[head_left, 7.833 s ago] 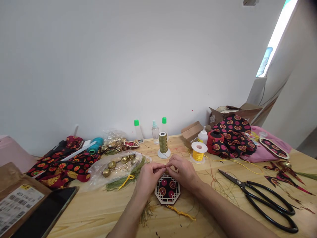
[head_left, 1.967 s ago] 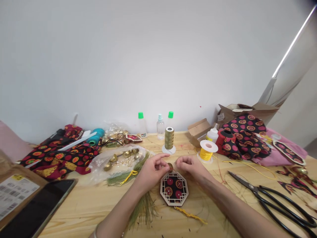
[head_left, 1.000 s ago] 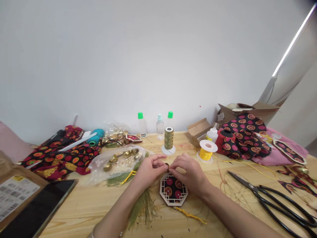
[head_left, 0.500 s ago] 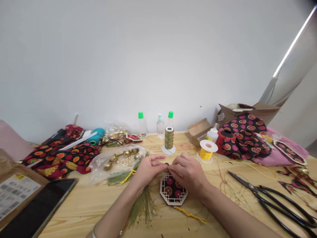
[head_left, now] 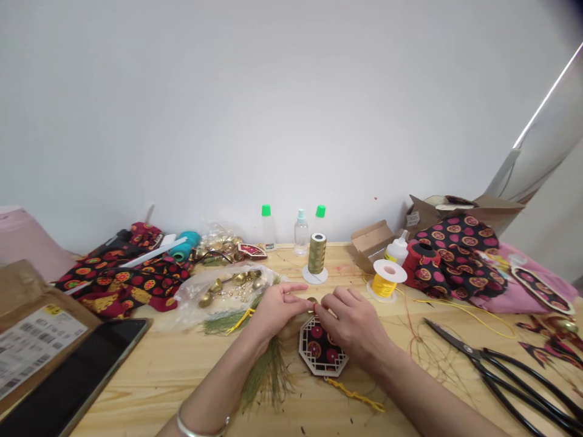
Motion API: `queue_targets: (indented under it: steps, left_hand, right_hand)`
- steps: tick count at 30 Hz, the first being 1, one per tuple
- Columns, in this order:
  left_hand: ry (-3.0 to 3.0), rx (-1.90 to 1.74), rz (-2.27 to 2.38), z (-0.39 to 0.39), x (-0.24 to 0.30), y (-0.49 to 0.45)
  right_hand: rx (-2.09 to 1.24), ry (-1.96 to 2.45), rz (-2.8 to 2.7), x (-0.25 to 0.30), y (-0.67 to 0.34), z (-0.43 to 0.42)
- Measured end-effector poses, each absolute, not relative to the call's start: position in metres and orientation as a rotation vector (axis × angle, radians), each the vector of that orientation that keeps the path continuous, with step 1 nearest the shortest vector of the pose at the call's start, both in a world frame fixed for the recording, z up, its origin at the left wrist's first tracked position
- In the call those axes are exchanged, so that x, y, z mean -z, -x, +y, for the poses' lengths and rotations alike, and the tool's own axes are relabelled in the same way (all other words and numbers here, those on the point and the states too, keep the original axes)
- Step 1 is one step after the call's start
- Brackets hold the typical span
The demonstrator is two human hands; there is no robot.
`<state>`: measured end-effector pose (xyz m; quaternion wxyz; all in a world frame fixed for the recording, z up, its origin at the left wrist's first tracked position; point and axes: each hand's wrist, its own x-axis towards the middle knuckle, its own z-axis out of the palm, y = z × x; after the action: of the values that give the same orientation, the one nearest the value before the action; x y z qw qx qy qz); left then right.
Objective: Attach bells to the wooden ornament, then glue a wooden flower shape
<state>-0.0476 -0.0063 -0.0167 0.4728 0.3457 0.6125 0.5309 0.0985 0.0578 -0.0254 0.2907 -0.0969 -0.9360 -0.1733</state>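
Observation:
My left hand [head_left: 277, 312] and my right hand [head_left: 350, 321] meet fingertip to fingertip, each closed in a pinch. Between the tips a small brass bell [head_left: 312, 300] shows, mostly covered. Just below lies a flat octagonal ornament [head_left: 322, 347] with a pale lattice frame and black patterned fabric; my right fingers cover its upper right edge. A yellow braided cord [head_left: 357, 396] trails from its lower end. Beside and partly beneath my left wrist lies a green thread tassel [head_left: 268, 373], with a yellow tie [head_left: 240, 320] near it.
Behind my hands stand an olive thread spool [head_left: 317, 255] and a yellow cord spool [head_left: 385, 282]. Large black scissors [head_left: 483, 358] lie right. Brass bells and beads rest on a plastic bag [head_left: 186, 303] at left. A phone [head_left: 86, 376] and a cardboard box [head_left: 13, 291] occupy the near left.
The whole view has shifted slightly, so things sit a little further right. My hands keep their pinch at the top of the ornament, and a bit more of the bell shows.

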Motion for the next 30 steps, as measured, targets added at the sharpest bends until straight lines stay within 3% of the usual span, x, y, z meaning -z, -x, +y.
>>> queue_targets:
  steps: [16, 30]
  left_hand:
    - [-0.946, -1.297, 1.543, -0.004, 0.026, 0.053]
    - [-0.928, -1.283, 1.551, -0.003, 0.026, 0.052]
  right_hand:
    - [0.438, 0.24, -2.509, 0.031, -0.098, 0.059]
    - [0.137, 0.348, -2.459, 0.036, -0.095, 0.064]
